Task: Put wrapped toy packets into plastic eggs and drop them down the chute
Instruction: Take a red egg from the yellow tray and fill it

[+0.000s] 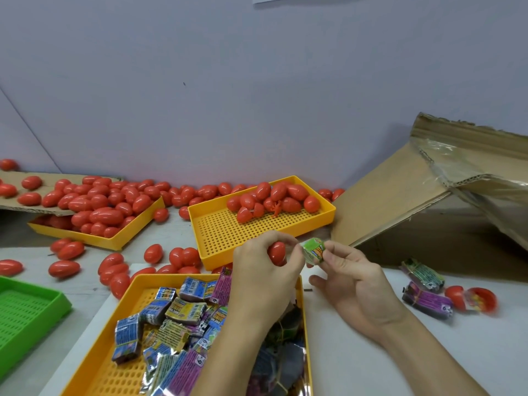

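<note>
I have a red plastic egg [276, 253] gripped in my left hand [261, 267], fingers curled round it, just above the far right corner of the near yellow tray [134, 284]. My right hand [347, 274] pinches a green wrapped packet [313, 250] between thumb and fingertips, held right beside the egg; the two are close, perhaps touching, but I cannot tell whether the egg is open or whether the packet has started to go in. I judge this as the loading step for one egg, not yet finished.

A lot is left. The near tray holds a heap of wrapped packets [171, 318], blue, yellow and purple, none of them in eggs. Two more packet bundles [425, 287] lie on the table [400, 352] to the right, next to an opened egg half [483, 300] with something colourful in it. Red eggs fill the far left yellow tray [85, 241] and its cardboard sheet, lie scattered over the table, and bunch at the far end of the middle yellow tray [257, 224]. Whether those are filled or empty I cannot tell.

The slanted cardboard box [400, 201] on the far right may serve as the chute; I cannot see any egg on it. A green tray [43, 304] sits at the near left.
</note>
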Motion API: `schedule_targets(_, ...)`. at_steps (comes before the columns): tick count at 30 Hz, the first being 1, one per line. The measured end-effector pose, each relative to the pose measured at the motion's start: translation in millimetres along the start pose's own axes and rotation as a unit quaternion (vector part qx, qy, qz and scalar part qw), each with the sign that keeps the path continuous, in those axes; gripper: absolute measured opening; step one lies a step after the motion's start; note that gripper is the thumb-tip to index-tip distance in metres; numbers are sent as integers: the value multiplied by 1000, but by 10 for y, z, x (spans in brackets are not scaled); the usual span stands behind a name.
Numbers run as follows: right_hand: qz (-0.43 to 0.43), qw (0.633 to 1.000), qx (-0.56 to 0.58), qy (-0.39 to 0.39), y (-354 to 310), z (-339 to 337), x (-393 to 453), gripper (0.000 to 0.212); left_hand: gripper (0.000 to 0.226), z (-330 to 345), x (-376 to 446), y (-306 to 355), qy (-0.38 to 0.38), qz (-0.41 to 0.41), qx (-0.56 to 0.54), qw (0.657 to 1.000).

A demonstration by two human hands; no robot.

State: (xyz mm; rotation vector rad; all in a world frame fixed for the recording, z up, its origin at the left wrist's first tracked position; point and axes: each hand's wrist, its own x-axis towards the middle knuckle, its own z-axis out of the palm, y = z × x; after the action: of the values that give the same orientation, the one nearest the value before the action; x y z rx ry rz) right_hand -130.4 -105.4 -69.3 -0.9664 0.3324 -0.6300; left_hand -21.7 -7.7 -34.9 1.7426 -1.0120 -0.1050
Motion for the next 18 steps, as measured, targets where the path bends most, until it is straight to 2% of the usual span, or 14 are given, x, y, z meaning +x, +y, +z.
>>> schedule_targets(4,4,999,-32,-9,-21,14,9,14,14,10,-7,10,0,7,-1,1000)
schedule_targets(7,0,999,-40,1,-17,10,19,21,19,7,-11,9,3,26,17,1000)
schedule_targets(13,-10,1000,-26,10,-2,19,31,15,6,-23,-15,7,9,113,125,986)
schedule_targets(16,-11,999,-36,5,-4,42,26,27,3,-27,-30,14,3,140,156,978)
schedule_targets(18,-14,998,-56,5,-2,46,24,27,3,-30,-42,16,6,147,171,974)
